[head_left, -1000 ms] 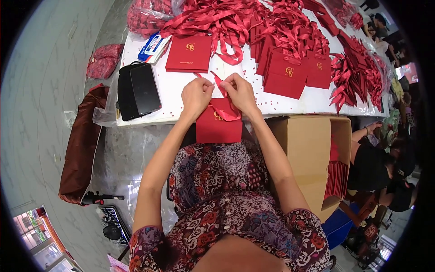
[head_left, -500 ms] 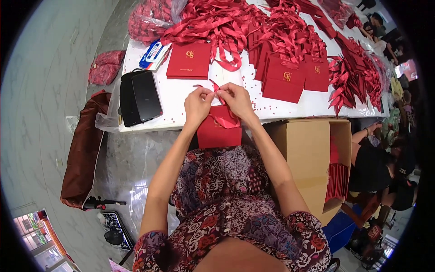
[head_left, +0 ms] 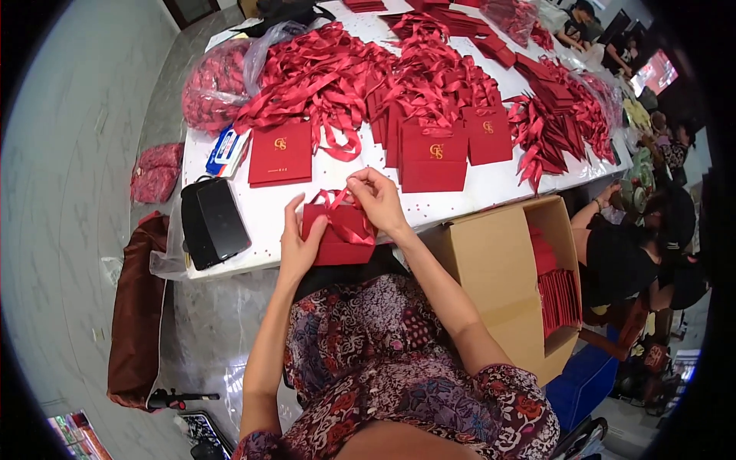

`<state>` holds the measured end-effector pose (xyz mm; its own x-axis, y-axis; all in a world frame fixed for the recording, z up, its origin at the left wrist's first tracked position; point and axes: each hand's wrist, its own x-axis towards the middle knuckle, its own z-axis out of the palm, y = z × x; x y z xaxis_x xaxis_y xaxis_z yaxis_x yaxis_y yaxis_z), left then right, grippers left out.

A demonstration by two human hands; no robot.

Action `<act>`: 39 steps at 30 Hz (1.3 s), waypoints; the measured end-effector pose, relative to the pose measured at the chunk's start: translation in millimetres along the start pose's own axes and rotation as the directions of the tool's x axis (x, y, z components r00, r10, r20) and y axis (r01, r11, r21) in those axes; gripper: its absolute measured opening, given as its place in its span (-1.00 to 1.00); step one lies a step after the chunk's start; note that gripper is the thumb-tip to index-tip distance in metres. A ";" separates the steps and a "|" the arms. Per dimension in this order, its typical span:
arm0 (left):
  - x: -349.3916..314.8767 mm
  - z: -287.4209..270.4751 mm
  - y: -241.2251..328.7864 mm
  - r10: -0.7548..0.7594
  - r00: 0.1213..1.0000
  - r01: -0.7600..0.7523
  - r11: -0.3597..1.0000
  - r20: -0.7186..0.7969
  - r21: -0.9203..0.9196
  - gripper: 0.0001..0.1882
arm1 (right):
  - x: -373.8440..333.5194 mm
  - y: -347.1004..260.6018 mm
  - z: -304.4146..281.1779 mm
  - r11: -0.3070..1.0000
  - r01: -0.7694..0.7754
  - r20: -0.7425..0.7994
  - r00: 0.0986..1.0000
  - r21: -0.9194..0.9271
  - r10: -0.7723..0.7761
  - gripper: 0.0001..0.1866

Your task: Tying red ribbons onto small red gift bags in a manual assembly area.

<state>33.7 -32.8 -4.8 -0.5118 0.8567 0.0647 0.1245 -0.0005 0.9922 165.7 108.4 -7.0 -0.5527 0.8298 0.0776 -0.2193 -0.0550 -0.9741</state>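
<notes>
A small red gift bag [head_left: 341, 251] lies at the table's near edge, right in front of me. My left hand [head_left: 300, 241] grips its left side, thumb on the front face and fingers behind. Pink-red ribbon [head_left: 353, 222] loops across the upper part of the bag. With fingertips pinched together, my right hand [head_left: 376, 201] holds the ribbon just above the bag's top right corner. Beyond my hands a flat red bag with gold print [head_left: 280, 153] lies on the white table [head_left: 429, 211].
Heaped red ribbons [head_left: 322, 77] and stacked red bags [head_left: 433, 157] cover the far side. A phone [head_left: 222, 218] on a black pouch sits left, beside a blue-white packet [head_left: 228, 151]. An open cardboard box [head_left: 491, 253] with red bags stands right. People sit further right.
My hands have come apart: the left has moved down onto the bag's side, while the right stays up with the ribbon. The view has shifted, showing more of the table's far side.
</notes>
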 end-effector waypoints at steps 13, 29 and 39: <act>-55.7 23.5 29.0 0.044 0.995 -0.066 0.960 0.086 0.272 -0.52 | 23.6 -7.5 -22.1 0.943 0.073 -0.145 0.981 -0.323 -0.126 -0.82; 68.0 102.7 52.4 0.220 0.974 -0.203 0.953 0.053 -0.226 -0.36 | -16.1 -57.0 -75.7 0.833 0.287 -0.246 0.864 -0.474 -0.438 -0.35; 83.9 151.1 -22.1 0.365 0.904 -0.428 0.745 0.225 0.511 -0.10 | -21.5 -17.2 -115.0 0.222 0.023 -0.089 0.872 -0.975 -0.481 -0.06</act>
<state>116.4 117.1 -37.5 -0.2262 0.8898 0.3963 0.7462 -0.1032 0.6576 273.9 155.4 -16.3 -0.3051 0.7992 0.5179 0.7221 0.5487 -0.4213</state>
